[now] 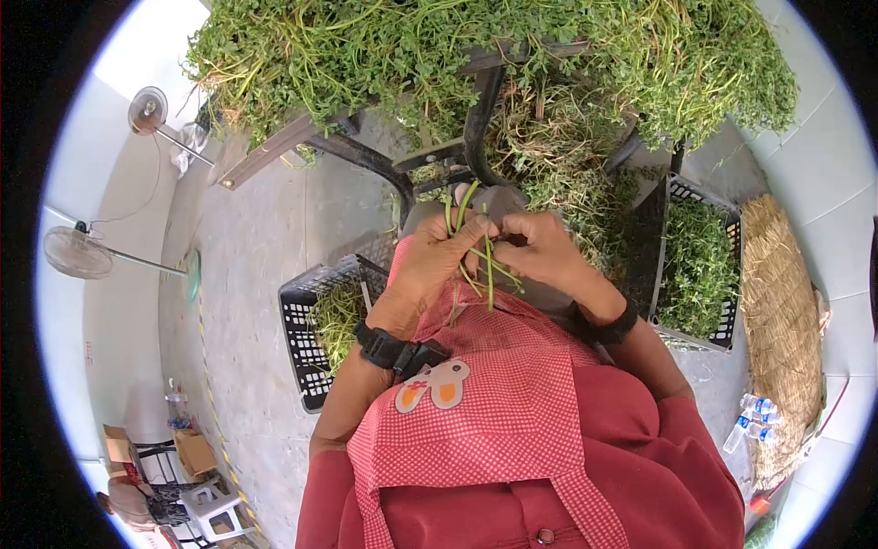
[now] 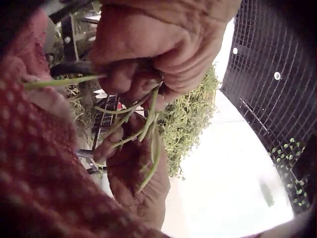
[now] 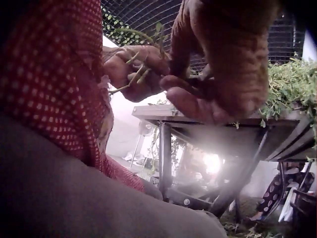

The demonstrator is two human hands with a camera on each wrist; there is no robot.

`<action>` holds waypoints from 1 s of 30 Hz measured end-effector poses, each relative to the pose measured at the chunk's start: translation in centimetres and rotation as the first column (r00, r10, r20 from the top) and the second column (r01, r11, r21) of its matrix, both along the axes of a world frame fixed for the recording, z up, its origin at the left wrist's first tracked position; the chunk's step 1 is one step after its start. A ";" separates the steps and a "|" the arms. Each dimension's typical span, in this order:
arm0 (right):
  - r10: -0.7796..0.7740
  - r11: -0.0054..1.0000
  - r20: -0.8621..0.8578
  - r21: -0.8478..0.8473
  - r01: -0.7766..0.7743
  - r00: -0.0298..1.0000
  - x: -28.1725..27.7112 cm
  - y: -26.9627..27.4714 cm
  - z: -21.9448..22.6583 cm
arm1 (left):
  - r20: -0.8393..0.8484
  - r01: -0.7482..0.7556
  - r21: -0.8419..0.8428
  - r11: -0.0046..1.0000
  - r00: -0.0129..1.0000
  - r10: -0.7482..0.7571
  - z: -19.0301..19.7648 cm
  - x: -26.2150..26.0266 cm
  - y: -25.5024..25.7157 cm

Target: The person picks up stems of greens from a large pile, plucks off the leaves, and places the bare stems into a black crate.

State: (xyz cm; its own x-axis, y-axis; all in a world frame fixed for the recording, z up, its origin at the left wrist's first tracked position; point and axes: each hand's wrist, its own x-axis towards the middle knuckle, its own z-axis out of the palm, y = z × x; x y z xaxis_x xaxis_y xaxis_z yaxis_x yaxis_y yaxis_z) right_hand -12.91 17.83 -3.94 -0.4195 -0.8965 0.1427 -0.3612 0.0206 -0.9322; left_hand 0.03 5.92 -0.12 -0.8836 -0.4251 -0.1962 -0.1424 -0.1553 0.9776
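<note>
Several slender green stems are held in front of the apron, crossing each other at the fingertips. My left hand grips them between thumb and fingers, and their ends stick out above and below. Close against it, my right hand has its fingers curled and pinches at the same stems. In the left wrist view, thin stems hang from the left fingers. The right wrist view shows the right hand with its fingertips meeting the left hand, where a small leafy sprig rises.
A table edge piled with leafy greens stands ahead. Black crates of greens sit on both sides, the right one beside a straw bundle. More greens lie below the table. Standing fans are at the left.
</note>
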 end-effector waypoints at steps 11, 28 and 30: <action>0.209 0.977 0.871 -0.203 -0.062 0.444 -0.4 1.5 1.1 | -0.154 -0.054 0.206 0.977 0.984 0.086 -0.3 0.4 -0.6; 0.098 0.995 0.597 -0.082 -0.060 0.796 1.5 0.1 0.7 | -0.084 -0.055 0.249 0.967 0.993 0.078 -1.0 0.3 -0.4; 0.075 0.997 0.585 -0.059 -0.050 0.808 1.4 -0.1 0.3 | -0.084 -0.053 0.227 0.972 0.994 0.074 -0.9 0.4 -0.4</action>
